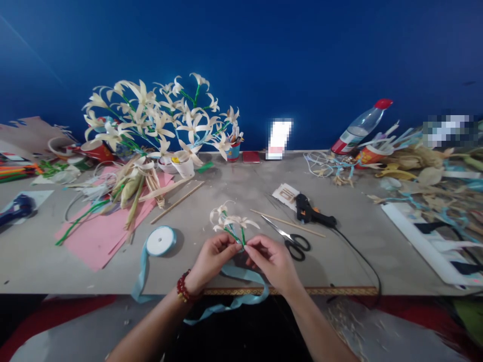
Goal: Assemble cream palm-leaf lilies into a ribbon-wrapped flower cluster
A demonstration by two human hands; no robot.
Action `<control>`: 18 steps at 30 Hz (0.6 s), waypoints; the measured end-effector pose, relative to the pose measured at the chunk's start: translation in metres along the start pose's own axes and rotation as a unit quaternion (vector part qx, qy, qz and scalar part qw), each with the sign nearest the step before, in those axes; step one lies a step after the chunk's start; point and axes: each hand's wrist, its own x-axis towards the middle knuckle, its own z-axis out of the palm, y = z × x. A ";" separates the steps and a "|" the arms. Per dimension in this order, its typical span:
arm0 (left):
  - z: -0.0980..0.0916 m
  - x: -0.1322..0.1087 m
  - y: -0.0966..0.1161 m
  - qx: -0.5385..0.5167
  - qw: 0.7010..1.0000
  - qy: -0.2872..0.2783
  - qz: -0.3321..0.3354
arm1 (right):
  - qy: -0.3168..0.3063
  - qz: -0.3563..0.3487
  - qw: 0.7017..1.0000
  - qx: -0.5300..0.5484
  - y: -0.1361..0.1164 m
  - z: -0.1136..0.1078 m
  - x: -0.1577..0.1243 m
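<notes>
Between my hands stands a small spray of white handmade flowers (228,217) on green-wrapped stems. My left hand (219,255) pinches one stem low down, thumb against forefinger. My right hand (269,259) pinches the stem beside it, fingertips almost meeting the left ones. A light blue ribbon (245,274) runs beneath my hands and loops over the table edge; whether its end is in my fingers is hidden. The ribbon roll (161,241) lies on the table left of my left hand. Scissors (290,239) with black handles rest just beyond my right hand.
A black glue gun (313,213) with a trailing cord and a thin wooden stick (289,223) lie at right. Behind are a cup of many white flowers (183,163) and a tilted bottle (358,128). Pink paper (92,246) with dried husks lies left; a white board (422,246) is far right.
</notes>
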 end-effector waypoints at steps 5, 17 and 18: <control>0.000 0.000 0.000 -0.001 1.000 -0.006 0.006 | -0.001 0.013 1.000 0.007 -0.004 0.002 0.002; -0.002 0.001 -0.005 -0.008 1.000 -0.015 0.007 | -0.086 0.003 0.996 -0.040 -0.010 -0.006 0.002; -0.002 0.001 -0.005 -0.008 1.000 -0.013 0.006 | -0.091 0.003 0.995 -0.042 -0.010 -0.006 0.003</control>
